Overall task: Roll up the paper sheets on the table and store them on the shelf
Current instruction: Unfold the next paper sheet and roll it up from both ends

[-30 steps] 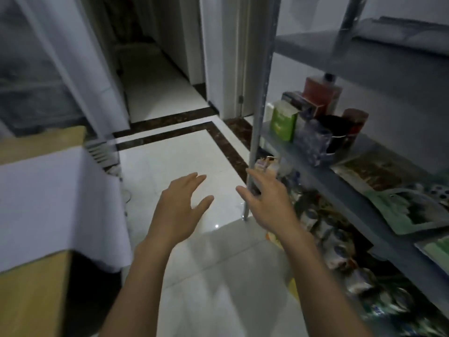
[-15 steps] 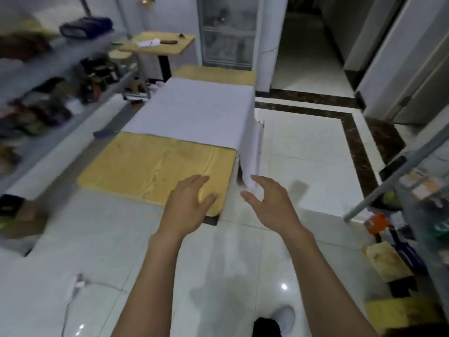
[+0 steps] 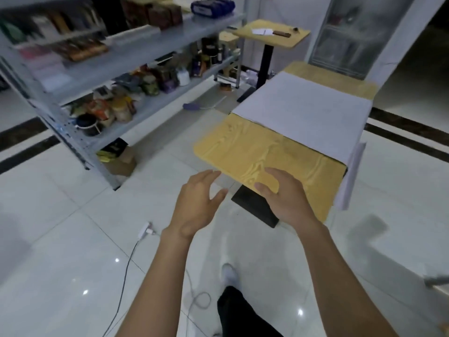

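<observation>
Head view: both arms out in front, palms down. Left hand (image 3: pixel 194 203) is empty with fingers loose and slightly spread, over the floor just beside the near corner of the wooden table (image 3: pixel 243 147). Right hand (image 3: pixel 289 198) is also empty with fingers relaxed, thumb out, overlapping the table's near edge; can't tell if it touches the top. Paper sheets (image 3: pixel 303 110) lie flat and unrolled across the middle of the table, well apart from both hands, and the right-hand end droops over the table's side. Bare wood shows at the near and far ends. Black table base (image 3: pixel 255 207) sits below the near edge. Grey metal shelf (image 3: pixel 155 98) stands to the left, its tiers packed with jars, boxes and packets; details are blurred. Cardboard box (image 3: pixel 121 161) sits on the floor under it. A second small table (image 3: pixel 272 32) is behind. White plug and cable (image 3: pixel 145 229) lie on the tiles near the left forearm. One white shoe (image 3: pixel 229 273) shows below between the arms.
</observation>
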`<state>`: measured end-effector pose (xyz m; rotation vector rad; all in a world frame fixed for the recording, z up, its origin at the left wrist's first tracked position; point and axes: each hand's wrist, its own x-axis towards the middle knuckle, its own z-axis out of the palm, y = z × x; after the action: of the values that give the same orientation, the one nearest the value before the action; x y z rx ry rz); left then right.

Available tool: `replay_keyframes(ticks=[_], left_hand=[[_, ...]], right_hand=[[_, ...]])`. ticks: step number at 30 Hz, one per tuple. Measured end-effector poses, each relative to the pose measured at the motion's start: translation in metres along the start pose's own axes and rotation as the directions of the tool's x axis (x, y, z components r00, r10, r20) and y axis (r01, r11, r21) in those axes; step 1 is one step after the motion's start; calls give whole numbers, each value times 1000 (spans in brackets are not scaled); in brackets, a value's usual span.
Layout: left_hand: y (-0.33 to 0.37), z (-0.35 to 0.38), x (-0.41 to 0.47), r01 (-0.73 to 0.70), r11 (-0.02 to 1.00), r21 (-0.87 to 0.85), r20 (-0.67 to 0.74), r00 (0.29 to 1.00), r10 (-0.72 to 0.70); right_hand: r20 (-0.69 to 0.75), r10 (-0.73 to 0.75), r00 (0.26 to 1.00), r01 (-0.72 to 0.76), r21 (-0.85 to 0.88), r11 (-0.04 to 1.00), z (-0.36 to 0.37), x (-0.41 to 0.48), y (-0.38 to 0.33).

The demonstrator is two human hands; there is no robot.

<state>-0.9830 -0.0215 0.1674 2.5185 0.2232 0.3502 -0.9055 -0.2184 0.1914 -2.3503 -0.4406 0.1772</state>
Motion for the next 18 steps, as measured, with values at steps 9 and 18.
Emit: replay_keyframes(ticks=[9, 18], left_hand=[[-98, -17, 135, 66, 998, 21, -35, 997, -66], [-176, -49, 298, 101, 992, 78, -18, 995, -100]], right_hand=[[56, -75, 996, 71, 55, 996, 70, 165, -44], [82, -41, 996, 31, 121, 992, 113, 345, -87]])
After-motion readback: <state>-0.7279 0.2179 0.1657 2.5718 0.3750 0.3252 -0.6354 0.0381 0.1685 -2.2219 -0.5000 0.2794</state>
